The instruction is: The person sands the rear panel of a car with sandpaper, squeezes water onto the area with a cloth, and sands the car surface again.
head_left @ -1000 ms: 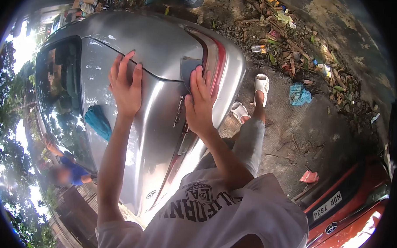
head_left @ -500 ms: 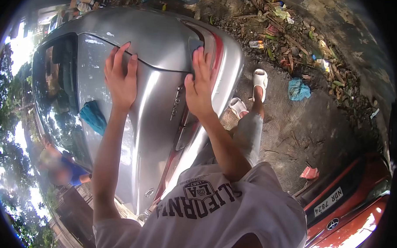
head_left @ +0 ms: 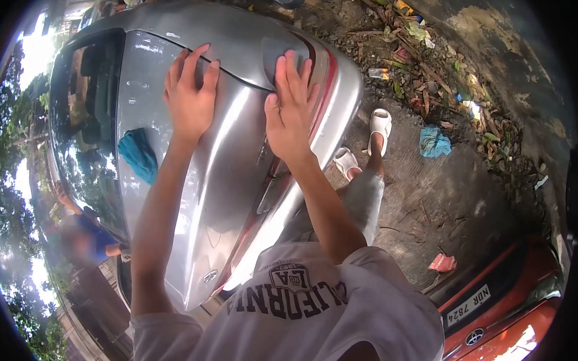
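My left hand rests on the silver car's trunk lid, its fingers spread and bent slightly across the panel seam. Near the rear corner, my right hand lies with palm down and fingers apart, beside the red tail light. Neither hand holds anything. A crumpled teal cloth lies on the trunk near the rear window, left of my left forearm.
Another person in blue stands at the car's far side. A red car is behind me at lower right. Leaves and litter line the wall. A blue crumpled piece and a red wrapper lie on the ground.
The view has shifted slightly. Both hands stay on the car; the fingers of my right hand have spread further apart. The teal cloth remains on the trunk.
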{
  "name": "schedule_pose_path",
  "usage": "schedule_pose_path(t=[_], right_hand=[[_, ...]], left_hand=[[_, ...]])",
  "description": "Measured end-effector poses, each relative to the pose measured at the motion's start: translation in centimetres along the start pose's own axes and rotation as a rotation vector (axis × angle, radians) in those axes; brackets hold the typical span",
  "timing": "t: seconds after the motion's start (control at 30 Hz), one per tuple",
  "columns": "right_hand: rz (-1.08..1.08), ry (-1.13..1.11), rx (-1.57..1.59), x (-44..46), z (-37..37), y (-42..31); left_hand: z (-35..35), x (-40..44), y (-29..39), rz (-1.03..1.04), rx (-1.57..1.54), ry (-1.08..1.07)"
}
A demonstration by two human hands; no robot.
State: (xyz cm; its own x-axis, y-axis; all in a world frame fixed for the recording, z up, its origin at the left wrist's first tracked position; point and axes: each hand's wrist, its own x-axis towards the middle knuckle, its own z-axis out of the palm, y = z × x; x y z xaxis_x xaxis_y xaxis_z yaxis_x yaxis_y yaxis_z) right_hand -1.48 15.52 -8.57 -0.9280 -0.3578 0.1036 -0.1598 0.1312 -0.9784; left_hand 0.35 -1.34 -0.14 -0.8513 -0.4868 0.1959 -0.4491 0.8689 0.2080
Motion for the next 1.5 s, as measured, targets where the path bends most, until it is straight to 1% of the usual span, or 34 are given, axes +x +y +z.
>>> schedule_pose_path(t=[0.03,0.07,0.13,0.17,0.2,0.27,0.3,0.33,0.4,0.43,0.47,0.53,0.6,0.67,0.7,0.73,0.8,0.83,0.87,0.93,1.0,1.07,1.17,1.27,1.3,1.37,1.4,1.5], right_hand=[[-0.088,-0.041,0.046,0.0,0.1,-1.7],[-0.093,-0.046,0.055,-0.5,-0.1,-1.5],[-0.113,-0.132,-0.126,-2.3,-1.3,0.7],[-0.012,-0.07,-0.121,-2.5,-1.3,3.1],[-0.03,-0.069,-0.13,-1.9,-1.2,2.9],[0.029,0.058,0.005,-2.4,0.4,1.5],[0.013,0.014,0.045,-2.4,0.5,-0.4],[0.017,0.004,0.052,-2.6,0.3,-0.5],[-0.125,-0.182,-0.176,-2.7,-1.4,0.4],[-0.136,-0.105,-0.099,-2.6,-1.6,2.1],[-0.148,-0.1,-0.104,-2.7,-0.7,3.2],[0.064,0.061,0.116,-2.8,0.9,0.5],[0.049,0.051,0.113,-2.3,0.7,-1.1],[-0.128,-0.107,-0.036,-2.0,-0.6,-0.8],[-0.086,-0.135,-0.036,-3.1,-0.9,1.2],[-0.095,-0.122,-0.04,-2.9,-0.8,2.6],[0.059,0.004,0.108,-2.2,-0.4,5.0],[0.118,-0.004,0.116,0.4,-1.0,4.8],[0.132,-0.013,0.12,0.7,-0.9,4.6],[0.084,-0.023,0.013,2.7,-1.1,4.6],[0.017,0.009,0.047,-3.2,0.2,3.3],[0.032,-0.03,0.091,-6.3,1.0,3.3],[0.029,-0.035,0.074,0.1,-1.2,4.7],[0.079,0.0,0.067,3.3,-0.4,4.5],[0.085,0.033,0.123,0.9,-0.1,2.5],[0.077,-0.053,0.123,-4.1,0.0,-1.0],[0.054,-0.098,0.111,-5.0,0.0,-1.6],[0.057,-0.084,0.144,-1.2,-2.0,2.8]], left_hand=[[-0.1,-0.1,0.0,-0.001,-0.007,-0.001],[-0.2,-0.1,-0.2,-0.005,0.003,0.005],[-0.2,-0.2,-0.2,0.007,-0.018,0.003],[-0.2,-0.2,0.0,0.005,0.001,0.002],[0.0,0.2,0.3,0.004,-0.009,0.02],[0.0,-0.2,0.3,-0.001,0.018,0.014],[0.0,-0.5,0.1,-0.014,0.026,0.009],[0.0,-0.3,0.1,-0.006,0.02,0.016],[-0.1,-0.4,0.1,0.006,0.012,0.024],[0.0,-0.4,0.2,0.006,0.035,0.024],[0.1,-0.1,0.3,0.002,0.058,0.033],[-0.1,0.1,0.4,-0.003,0.038,0.032],[0.0,-0.2,0.2,-0.011,0.019,0.028],[0.0,-0.1,0.0,0.02,-0.017,0.03],[0.1,0.2,0.1,0.033,-0.025,0.034],[0.2,0.1,0.0,0.031,-0.008,0.04],[0.1,0.2,0.0,0.019,0.019,0.043],[-0.1,0.3,0.3,0.019,-0.001,0.028],[-0.3,-0.1,0.3,0.013,-0.023,0.013],[-0.1,-0.2,-0.1,0.002,-0.019,0.005],[-0.1,0.1,0.0,0.003,-0.013,-0.009],[-0.4,0.1,0.1,-0.006,0.014,-0.025],[-0.3,0.6,0.2,0.021,-0.003,-0.023],[-1.0,-0.8,-0.2,0.003,-0.002,-0.043],[-0.7,0.1,0.1,0.023,-0.012,-0.03],[-0.8,0.2,0.4,0.033,-0.015,-0.039],[-0.8,0.3,0.4,0.036,-0.008,-0.036],[-0.7,0.3,0.6,0.026,0.003,-0.033]])
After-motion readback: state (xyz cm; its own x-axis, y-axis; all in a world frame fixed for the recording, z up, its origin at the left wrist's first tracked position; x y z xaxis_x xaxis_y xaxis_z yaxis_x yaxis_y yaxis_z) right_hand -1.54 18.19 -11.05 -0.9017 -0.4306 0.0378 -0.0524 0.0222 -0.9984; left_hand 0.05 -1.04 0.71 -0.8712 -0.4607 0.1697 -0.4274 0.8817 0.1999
